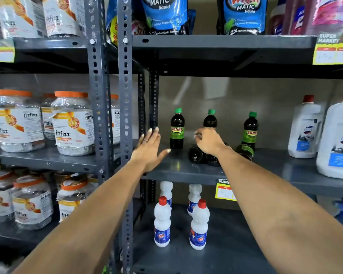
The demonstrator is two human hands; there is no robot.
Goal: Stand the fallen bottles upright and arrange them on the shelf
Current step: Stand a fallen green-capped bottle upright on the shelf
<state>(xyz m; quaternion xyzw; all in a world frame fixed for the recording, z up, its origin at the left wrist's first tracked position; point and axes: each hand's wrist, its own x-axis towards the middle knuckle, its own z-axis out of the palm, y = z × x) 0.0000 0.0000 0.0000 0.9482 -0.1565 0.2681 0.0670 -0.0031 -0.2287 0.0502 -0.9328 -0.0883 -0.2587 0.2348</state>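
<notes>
Bottles with dark liquid, green caps and green labels were found on the middle shelf (186, 171) of the grey metal rack: three stood upright toward the back, the left one (177, 129), the middle one (210, 119) partly hidden behind the right hand, and the right one (250, 130). In front of them lay the fallen bottles, bases turned toward the camera: two side by side, touching, (195, 154) and (212, 160), and a third (245, 151) just beside the right forearm. The right hand (208, 141) was seen poised over the two fallen bottles with fingers curled downward; whether anything was actually gripped could not be told, since the fingertips were blurred and the palm was turned away. The left hand (149, 149) was held wide, fingers spread, empty, just beside the left upright bottle and near the rack post (125, 115), touching no bottle. White jugs (305, 127) were noted at the right end of the same shelf, well apart from the work. The step in hand was judged to be the reach for a fallen bottle, with roughly half the group already standing. The next move was judged to call for a firm closing around one fallen bottle's body, a lift and turn to set it cap-up, and placement in the free shelf space in front without the standing row behind being knocked. The rounded bottles were judged likely to roll if nudged.
</notes>
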